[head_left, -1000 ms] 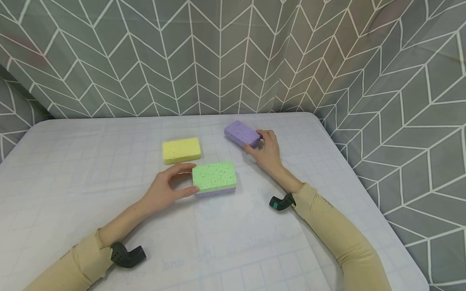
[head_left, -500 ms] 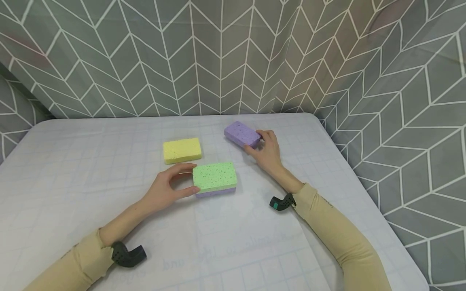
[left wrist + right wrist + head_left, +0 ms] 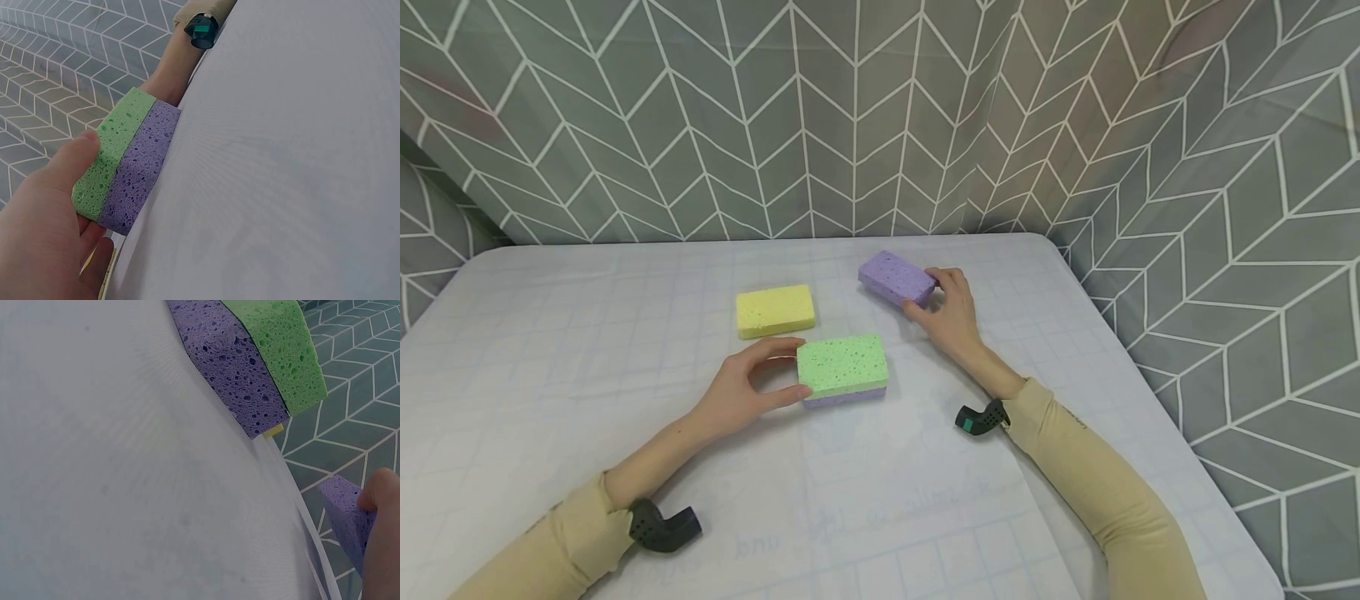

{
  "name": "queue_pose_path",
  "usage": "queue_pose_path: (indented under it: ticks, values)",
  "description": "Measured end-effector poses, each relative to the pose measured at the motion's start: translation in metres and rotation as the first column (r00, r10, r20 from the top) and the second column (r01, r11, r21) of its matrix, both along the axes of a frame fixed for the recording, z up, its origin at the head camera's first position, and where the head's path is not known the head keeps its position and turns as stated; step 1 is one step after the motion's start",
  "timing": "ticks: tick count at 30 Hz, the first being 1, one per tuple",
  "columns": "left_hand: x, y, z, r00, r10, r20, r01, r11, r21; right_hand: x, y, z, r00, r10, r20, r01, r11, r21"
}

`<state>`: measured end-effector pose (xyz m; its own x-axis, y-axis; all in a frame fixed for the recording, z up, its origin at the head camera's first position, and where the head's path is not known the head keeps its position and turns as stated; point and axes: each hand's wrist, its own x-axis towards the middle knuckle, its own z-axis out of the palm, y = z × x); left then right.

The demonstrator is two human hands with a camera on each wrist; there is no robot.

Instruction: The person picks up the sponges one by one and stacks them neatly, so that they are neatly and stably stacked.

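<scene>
1. The left hand [image 3: 733,400] is at the left end of the green sponge [image 3: 841,365]. Steadying that block seems the step in hand here; light, even pressure would suit it, since a sponge probably gives when squeezed. Its grip is spread to the block's width, thumb at the near-left corner and a finger at the far-left corner, pinching it.
2. The yellow sponge [image 3: 775,312] lies on the surface [image 3: 587,350], beyond the green sponge and to its left. A careless forefinger could nudge it.
3. The lower purple sponge [image 3: 140,165] sits directly under the green sponge, edges roughly aligned; a level hold should preserve that. Whether the left grip also touches it, I cannot tell.
4. The far purple sponge [image 3: 893,277] is beyond and right of the green sponge, well apart and turned at an angle. It is best held level and square.
5. The right hand [image 3: 951,317], right of the green sponge, has a partly spread grip, thumb and fingers pinching the far purple sponge's right end.
</scene>
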<state>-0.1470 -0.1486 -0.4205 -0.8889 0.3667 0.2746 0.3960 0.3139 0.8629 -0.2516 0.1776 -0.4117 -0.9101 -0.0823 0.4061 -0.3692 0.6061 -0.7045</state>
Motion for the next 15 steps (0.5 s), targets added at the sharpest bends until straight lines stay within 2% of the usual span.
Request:
queue_pose_path:
  ticks: [15]
  values:
    - [-0.0005,-0.0005,0.0003,1.0,-0.005,0.009,0.005,1.0,0.015,0.0004,0.0002,0.0002,0.999,0.029,-0.014,-0.029,1.0,0.001]
